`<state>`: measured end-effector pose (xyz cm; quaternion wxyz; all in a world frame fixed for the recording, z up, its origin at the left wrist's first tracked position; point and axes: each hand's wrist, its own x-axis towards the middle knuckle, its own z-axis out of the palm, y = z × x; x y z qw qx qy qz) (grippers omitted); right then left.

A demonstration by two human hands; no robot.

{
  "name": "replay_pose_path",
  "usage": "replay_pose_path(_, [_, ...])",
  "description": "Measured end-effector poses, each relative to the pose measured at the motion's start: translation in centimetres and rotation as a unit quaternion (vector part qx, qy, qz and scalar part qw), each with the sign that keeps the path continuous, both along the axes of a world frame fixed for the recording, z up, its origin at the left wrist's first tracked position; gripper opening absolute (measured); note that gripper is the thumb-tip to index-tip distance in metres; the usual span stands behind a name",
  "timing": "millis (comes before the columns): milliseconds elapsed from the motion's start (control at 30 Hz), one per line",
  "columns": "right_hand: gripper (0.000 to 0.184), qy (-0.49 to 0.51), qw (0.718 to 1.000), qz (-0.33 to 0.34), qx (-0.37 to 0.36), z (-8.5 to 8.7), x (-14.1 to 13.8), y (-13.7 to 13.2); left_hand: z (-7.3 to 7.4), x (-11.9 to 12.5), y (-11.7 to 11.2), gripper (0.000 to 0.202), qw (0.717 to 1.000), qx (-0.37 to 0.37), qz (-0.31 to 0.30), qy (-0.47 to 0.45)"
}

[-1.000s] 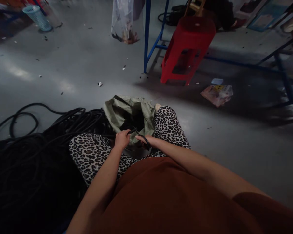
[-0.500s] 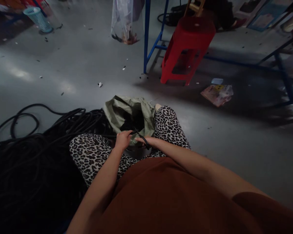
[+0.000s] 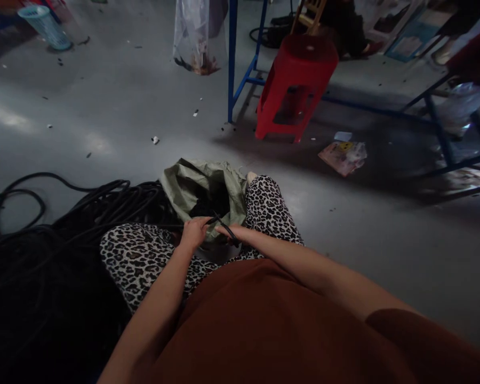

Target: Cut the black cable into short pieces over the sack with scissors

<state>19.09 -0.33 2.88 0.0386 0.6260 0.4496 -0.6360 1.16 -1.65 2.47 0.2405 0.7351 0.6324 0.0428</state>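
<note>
My left hand is closed on a black rubber cord, whose end pokes out past the fingers over a sack. In my right hand is a pair of scissors with black handles, its blades up against the cord's end. Whether the blades touch the cord I cannot tell. Between my knees stands the open green woven sack, dark pieces inside it. Coils of black cord lie heaped on the floor at my left, running up to my left hand.
Ahead stands a red plastic stool beside a blue metal table frame. A clear plastic bag hangs near it. A light blue basket is at far left. Printed packaging lies on the floor. Another person's dark-clothed leg shows behind the stool.
The view has turned slightly, so everything sits further left. Both hands keep nearly the same place over the sack, with the scissors still at the cord.
</note>
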Motion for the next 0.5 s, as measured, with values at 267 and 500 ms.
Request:
replay_pose_path(267, [0.044,-0.005,0.999,-0.010,-0.034,1.7,-0.4,-0.1,0.0,0.2,-0.1,0.035,1.000,-0.001,0.009,-0.009])
replay_pose_path(500, [0.024,-0.008,1.000,0.010,-0.028,0.8,-0.3,0.0,-0.3,0.2,-0.2,0.035,1.000,0.014,0.013,-0.008])
